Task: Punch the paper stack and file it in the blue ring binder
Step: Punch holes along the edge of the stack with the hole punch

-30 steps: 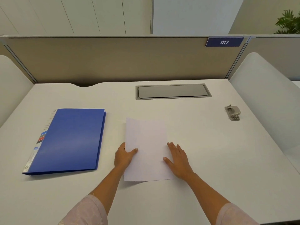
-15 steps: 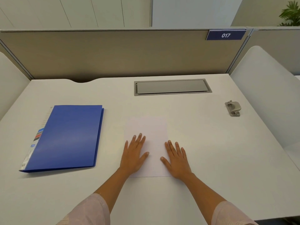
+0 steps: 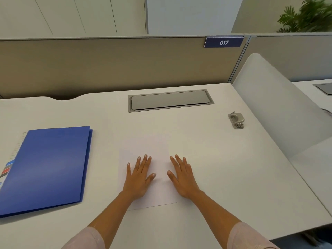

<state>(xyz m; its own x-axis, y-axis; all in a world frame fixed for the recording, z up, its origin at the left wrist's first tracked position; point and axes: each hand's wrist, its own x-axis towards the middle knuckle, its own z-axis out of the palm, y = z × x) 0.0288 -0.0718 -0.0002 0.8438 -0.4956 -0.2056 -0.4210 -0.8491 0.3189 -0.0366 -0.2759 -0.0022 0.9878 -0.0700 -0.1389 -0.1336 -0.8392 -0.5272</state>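
Note:
A white paper stack [image 3: 143, 146] lies flat on the desk in front of me. My left hand [image 3: 139, 177] rests palm down on its left half, fingers spread. My right hand [image 3: 181, 178] lies palm down on its right edge, fingers spread too. Neither hand grips anything. The blue ring binder [image 3: 48, 168] lies closed on the desk to the left of the paper. A small grey hole punch [image 3: 236, 120] stands far to the right, well beyond my right hand.
A grey cable hatch [image 3: 169, 100] is set into the white desk [image 3: 224, 177] behind the paper. A beige partition [image 3: 107, 65] with a blue "017" sign closes off the back. A white side screen [image 3: 280, 112] rises at the right edge.
A second ago my hands held the paper's edges, the sheet slightly lifted. Now the paper lies flat and both palms press down on it. The view has shifted slightly right.

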